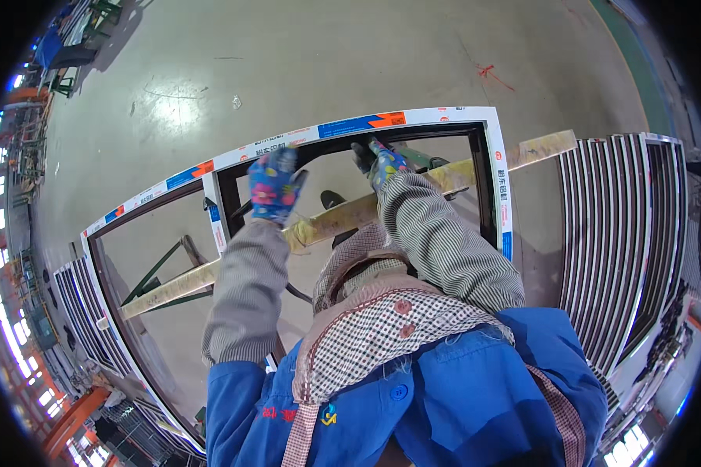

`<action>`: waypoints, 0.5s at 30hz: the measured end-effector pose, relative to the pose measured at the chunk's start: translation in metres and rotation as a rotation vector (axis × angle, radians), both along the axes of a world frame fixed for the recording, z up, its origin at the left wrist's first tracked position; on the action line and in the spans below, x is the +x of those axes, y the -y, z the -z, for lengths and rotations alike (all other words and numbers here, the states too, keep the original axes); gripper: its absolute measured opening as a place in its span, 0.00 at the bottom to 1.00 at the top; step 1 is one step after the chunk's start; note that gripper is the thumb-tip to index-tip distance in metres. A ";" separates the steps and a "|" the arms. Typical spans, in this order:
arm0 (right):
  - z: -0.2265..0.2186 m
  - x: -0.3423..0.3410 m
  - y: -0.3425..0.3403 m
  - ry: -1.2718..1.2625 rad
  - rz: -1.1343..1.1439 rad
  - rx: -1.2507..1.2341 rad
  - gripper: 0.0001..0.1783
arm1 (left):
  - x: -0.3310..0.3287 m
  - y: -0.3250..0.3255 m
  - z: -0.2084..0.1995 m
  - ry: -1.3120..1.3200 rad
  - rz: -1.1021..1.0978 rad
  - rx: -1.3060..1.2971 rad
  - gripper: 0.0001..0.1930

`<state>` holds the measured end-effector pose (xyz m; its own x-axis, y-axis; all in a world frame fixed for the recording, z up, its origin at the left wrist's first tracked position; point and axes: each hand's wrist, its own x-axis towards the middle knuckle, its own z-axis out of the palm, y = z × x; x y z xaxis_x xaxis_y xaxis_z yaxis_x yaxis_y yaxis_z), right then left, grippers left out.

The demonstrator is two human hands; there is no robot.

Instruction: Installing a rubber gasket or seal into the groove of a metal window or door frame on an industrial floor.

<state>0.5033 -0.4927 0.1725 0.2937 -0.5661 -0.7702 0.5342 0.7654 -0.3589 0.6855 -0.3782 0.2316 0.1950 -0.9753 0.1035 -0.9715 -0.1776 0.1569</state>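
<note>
A large rectangular frame [432, 117] with a white, printed film on its edge lies in front of me, split by a crossbar [213, 204]. My left hand [274, 185], in a blue floral glove, is just right of that crossbar. Its fingers are curled and slightly blurred, apparently round a thin black strip [298, 293] that hangs loose below. My right hand [383, 163], gloved alike with dark fingertips, reaches to the inner side of the frame's far edge. Its fingers are extended and apart, near the black inner lining [331, 143]; their exact contact is hidden.
A pale, yellowish beam [541, 150] runs under the frame, with a dark green trestle leg [162, 267] at left. Many similar frame pieces [611, 233] stand stacked at right, others [82, 303] at left. A red scrap [485, 71] lies on the grey floor.
</note>
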 end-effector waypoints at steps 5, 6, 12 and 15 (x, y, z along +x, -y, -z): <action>0.001 -0.004 -0.002 0.034 0.045 0.035 0.10 | -0.039 0.071 0.007 0.370 0.227 -0.347 0.25; -0.004 -0.004 -0.003 0.015 0.008 0.005 0.10 | -0.038 0.079 0.013 0.370 0.216 -0.354 0.25; -0.014 -0.035 0.005 -0.377 -0.437 -0.459 0.13 | -0.037 0.089 0.017 0.068 0.230 0.149 0.30; -0.019 -0.056 0.006 -1.272 -0.774 -1.478 0.21 | -0.035 0.083 0.018 0.069 0.181 0.130 0.31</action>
<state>0.4476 -0.4986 0.1919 0.5126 -0.8508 0.1154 -0.6537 -0.4739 -0.5900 0.6501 -0.4615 0.2132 0.0122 -0.9998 -0.0181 -0.9970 -0.0135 0.0765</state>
